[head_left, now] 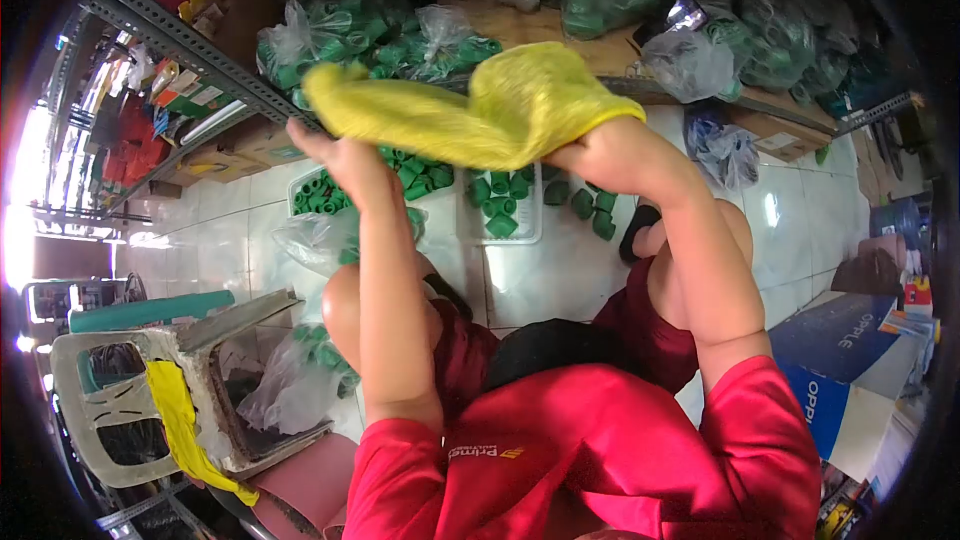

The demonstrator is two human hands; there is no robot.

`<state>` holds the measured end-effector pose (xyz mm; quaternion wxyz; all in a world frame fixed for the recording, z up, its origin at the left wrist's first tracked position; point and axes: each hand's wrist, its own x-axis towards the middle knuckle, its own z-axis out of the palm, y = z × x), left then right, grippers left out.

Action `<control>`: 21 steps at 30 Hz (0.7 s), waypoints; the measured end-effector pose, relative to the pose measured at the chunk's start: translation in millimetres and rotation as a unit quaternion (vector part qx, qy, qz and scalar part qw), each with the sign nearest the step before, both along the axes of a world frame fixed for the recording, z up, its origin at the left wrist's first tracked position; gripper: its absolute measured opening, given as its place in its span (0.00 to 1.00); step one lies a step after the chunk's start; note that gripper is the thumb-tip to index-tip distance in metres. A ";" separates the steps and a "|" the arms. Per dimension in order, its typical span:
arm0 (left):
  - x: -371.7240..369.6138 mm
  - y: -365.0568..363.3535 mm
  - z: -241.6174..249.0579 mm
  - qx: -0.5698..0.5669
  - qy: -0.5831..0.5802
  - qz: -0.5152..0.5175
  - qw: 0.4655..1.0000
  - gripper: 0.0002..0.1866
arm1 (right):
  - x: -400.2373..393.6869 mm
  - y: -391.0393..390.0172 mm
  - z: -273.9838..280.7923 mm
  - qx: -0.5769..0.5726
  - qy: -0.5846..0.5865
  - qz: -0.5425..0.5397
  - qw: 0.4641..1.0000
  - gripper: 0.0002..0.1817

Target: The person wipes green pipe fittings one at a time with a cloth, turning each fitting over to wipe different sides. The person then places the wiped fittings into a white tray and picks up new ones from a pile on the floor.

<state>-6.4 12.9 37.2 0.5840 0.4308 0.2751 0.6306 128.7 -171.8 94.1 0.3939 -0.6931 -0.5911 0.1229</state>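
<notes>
At twelve o'clock, the left hand (335, 152) and right hand (600, 152) both grip a crumpled, soft yellow cloth (470, 105) above ribbed green plastic fittings (500, 202).

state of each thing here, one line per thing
yellow bag: held up, stretched between both hands
left hand: gripping the bag's left end
right hand: inside or gripping the bag's right end
white trays: on floor, holding green fittings
clear bags: on shelf, tied, full
</notes>
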 end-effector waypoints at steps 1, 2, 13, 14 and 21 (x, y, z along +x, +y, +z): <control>-9.3 6.6 -6.5 -0.016 -0.096 -0.122 0.988 0.26 | -2.1 -2.6 7.9 -0.079 0.022 0.047 0.995 0.17; -15.4 11.7 -6.5 -0.031 -0.191 -0.241 0.951 0.29 | -2.2 -3.7 17.2 -0.158 0.043 0.094 0.982 0.17; -48.5 -11.7 -3.7 0.110 -0.016 -0.245 0.963 0.23 | 194.5 40.2 -180.8 -0.498 -0.055 0.050 0.864 0.09; -49.2 -5.5 -2.1 0.124 0.002 -0.244 0.962 0.22 | 211.8 31.2 -217.6 -0.499 -0.152 0.126 0.844 0.10; -37.5 -16.6 5.6 0.220 0.137 -0.233 0.937 0.19 | 206.3 -16.1 -367.8 -0.357 -0.114 -0.183 0.909 0.11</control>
